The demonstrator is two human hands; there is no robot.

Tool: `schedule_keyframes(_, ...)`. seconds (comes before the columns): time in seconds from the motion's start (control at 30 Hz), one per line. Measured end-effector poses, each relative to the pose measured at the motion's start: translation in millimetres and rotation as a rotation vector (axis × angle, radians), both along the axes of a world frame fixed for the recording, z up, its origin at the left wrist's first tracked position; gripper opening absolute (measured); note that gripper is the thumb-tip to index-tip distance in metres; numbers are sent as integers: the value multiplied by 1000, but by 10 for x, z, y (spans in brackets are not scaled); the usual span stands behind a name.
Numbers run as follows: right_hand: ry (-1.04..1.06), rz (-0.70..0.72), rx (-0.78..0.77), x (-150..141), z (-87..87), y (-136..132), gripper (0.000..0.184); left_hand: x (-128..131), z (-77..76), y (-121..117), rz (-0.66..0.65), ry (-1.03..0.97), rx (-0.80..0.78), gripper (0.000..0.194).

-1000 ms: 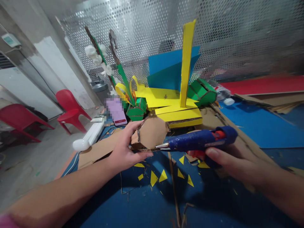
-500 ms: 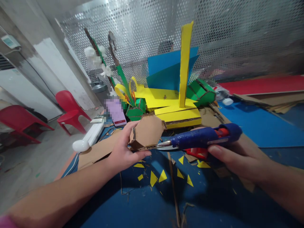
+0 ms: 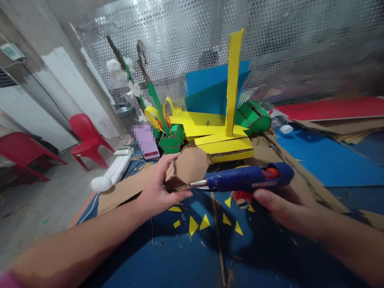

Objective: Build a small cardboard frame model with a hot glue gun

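Observation:
In the head view, my left hand (image 3: 159, 188) grips a many-sided brown cardboard box (image 3: 192, 166) by its left side, with the thumb under its near edge. My right hand (image 3: 282, 204) is wrapped round a blue hot glue gun (image 3: 237, 179) with a red trigger. Its metal nozzle points left and lies at the lower near edge of the box; whether it touches, I cannot tell. Just behind the box is a yellow cardboard base (image 3: 225, 148) with a tall upright yellow strip (image 3: 234, 84). Several yellow paper scraps (image 3: 205, 222) lie below my hands on the blue table (image 3: 180, 260).
A green cardboard pot (image 3: 172, 140) with stems stands behind my left hand, next to a phone (image 3: 146, 140). A white lamp (image 3: 103, 184) lies at the left edge. On the right are a blue sheet (image 3: 324, 160), a plastic bottle (image 3: 279, 120) and a red sheet (image 3: 330, 108).
The glue gun in my right hand has moved left, its nozzle sliding along the box's near edge. My left hand still holds the box, which has shifted slightly right.

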State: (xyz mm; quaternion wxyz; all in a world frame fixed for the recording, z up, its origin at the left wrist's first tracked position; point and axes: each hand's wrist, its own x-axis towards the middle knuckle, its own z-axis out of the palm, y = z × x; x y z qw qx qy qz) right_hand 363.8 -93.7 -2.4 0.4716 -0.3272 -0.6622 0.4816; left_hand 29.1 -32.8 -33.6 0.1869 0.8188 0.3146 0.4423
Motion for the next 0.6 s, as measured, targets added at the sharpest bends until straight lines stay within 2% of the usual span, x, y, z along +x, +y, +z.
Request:
schedule_keyframes(0.3,-18,33,28,-5,-44,29,30,26,21,-10,-10,-1,8,91)
schedule_keyframes(0.43,-16,-11,96,-32,-27,42,26,46,39,-52,-12,-24,-52,86)
schedule_keyframes(0.53,-88,-14,172,-27,-21,51,18,50,27,-83,-23,-54,-107,87)
schedule_keyframes(0.6,-118,-10,182,-25,-18,51,20,57,18,-100,-37,-73,-138,87)
